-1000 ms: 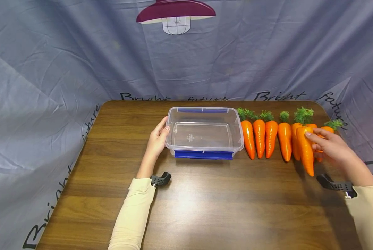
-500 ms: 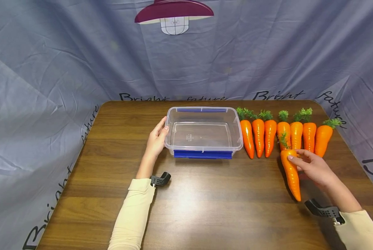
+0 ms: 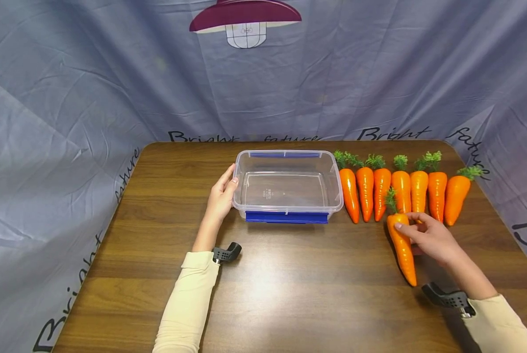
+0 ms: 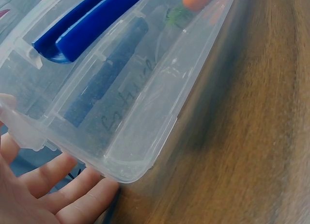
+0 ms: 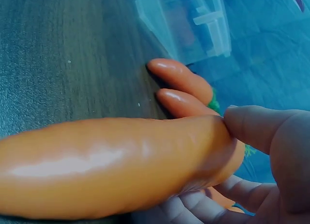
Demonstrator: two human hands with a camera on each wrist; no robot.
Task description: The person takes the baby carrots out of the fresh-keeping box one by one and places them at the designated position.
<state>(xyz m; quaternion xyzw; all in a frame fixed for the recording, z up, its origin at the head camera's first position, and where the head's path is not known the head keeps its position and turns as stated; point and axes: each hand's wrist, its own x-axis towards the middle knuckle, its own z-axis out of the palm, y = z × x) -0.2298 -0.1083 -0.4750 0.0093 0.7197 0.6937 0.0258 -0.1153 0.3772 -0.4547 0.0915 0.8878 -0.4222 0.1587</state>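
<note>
A clear plastic food container with blue side clips stands without its lid at the middle back of the table. My left hand holds its left end, thumb at the rim and fingers along the outer wall; in the left wrist view, fingertips meet the end wall. With thumb and fingers my right hand grips an orange carrot near its leafy top, tip towards the front edge. Whether this carrot touches the table cannot be told. The right wrist view shows the carrot up close, hiding some fingers.
Several carrots with green tops lie in a row right of the container, tips towards the front. The nearest carrot lies close against the container's right side. A printed grey-blue curtain hangs behind the wooden table.
My right hand has carried the carrot left and towards the front, away from the row's right end, and moved slightly further left lately. The left hand and container stay put.
</note>
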